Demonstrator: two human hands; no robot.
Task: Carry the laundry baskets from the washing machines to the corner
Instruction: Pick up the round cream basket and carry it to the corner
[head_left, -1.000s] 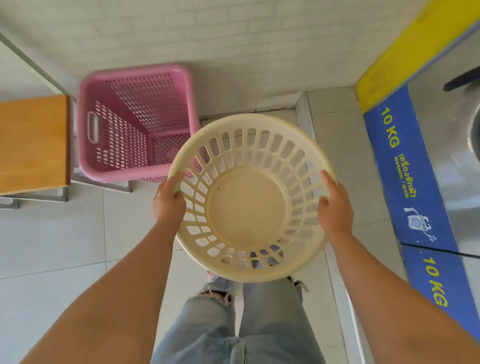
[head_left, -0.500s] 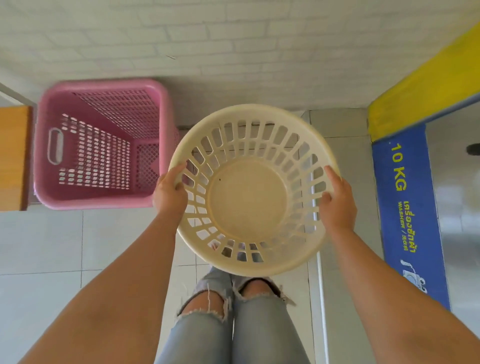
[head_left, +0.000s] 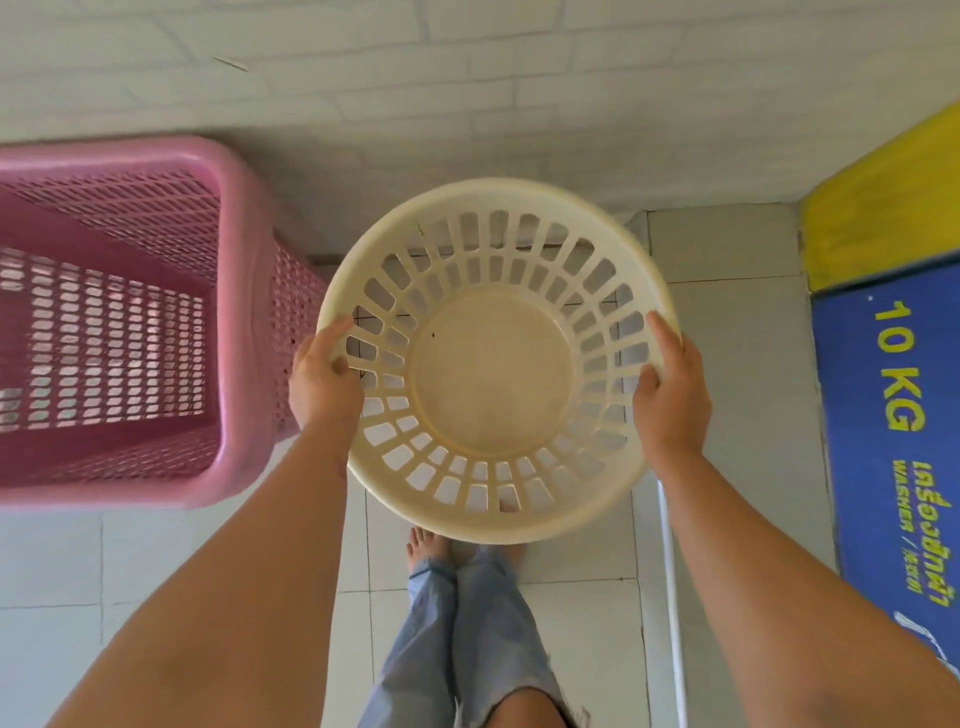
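Your fingers (head_left: 337, 332) on the left hand (head_left: 324, 379) curl over the rim of the round cream basket (head_left: 493, 364) at its nine o'clock, the thumb hooked in through a slot; the right hand (head_left: 672, 389) clamps the rim at three o'clock, thumb on top, the other fingers wrapped underneath where you cannot see them. Gripping opposite sides like this keeps the empty basket level and clear of your legs, which suits lowering it straight down.

In the head view, the only one you have, the cream basket hangs above the tiled floor (head_left: 727, 249), close to the white brick wall (head_left: 467, 78) at twelve o'clock. The pink basket (head_left: 228, 291) stands on the floor at nine o'clock, just beside the cream one, so the corner looks reached and the set-down seems next. The washing machine front (head_left: 893, 467), blue with "10 KG", fills three o'clock.

The pink basket is cut off at the left edge, so its far wall is unseen. The floor directly under the cream basket shows only through the slots, and whether the two baskets touch cannot be told.
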